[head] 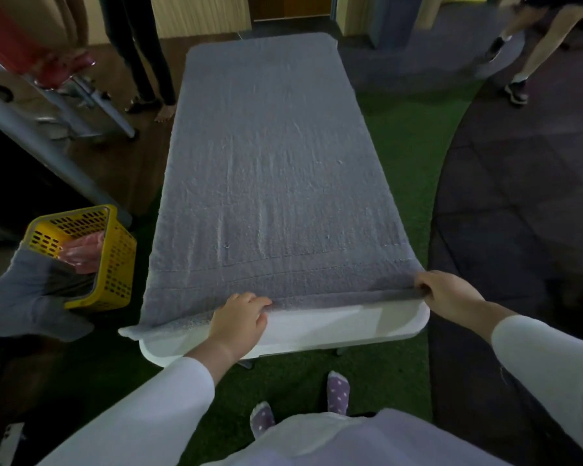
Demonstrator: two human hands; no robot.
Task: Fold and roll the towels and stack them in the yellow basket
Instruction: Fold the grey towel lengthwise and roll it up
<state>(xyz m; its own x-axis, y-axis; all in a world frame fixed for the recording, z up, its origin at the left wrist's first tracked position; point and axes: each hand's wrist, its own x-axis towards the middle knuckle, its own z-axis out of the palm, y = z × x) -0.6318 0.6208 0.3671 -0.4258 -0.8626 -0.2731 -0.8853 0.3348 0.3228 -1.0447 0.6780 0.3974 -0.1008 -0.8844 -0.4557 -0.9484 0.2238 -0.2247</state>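
A large grey towel (273,169) lies spread flat along the whole length of a white folding table (334,326), and it covers the top almost to the far end. Its near edge sits a little back from the table's near rim, so a strip of white shows there. At the near left corner the cloth hangs slightly over the side.

The person stands at the near end in white sleeves. The left hand (241,322) has its fingers curled over the towel's near edge, about midway along it, and grips the hem. The right hand (446,292) pinches the same edge at the towel's near right corner, where the cloth bunches into a small fold.

The yellow basket (115,250) stands on the floor just left of the table's near end. A pink towel (83,252) lies inside it, and another grey towel (27,290) hangs over its near rim.

Green turf (398,129) covers the floor under the table. The person's feet, in purple dotted socks (338,391), stand on it. A bystander's legs (148,62) show by the table's far left corner, and another person's legs (532,55) at the far right.
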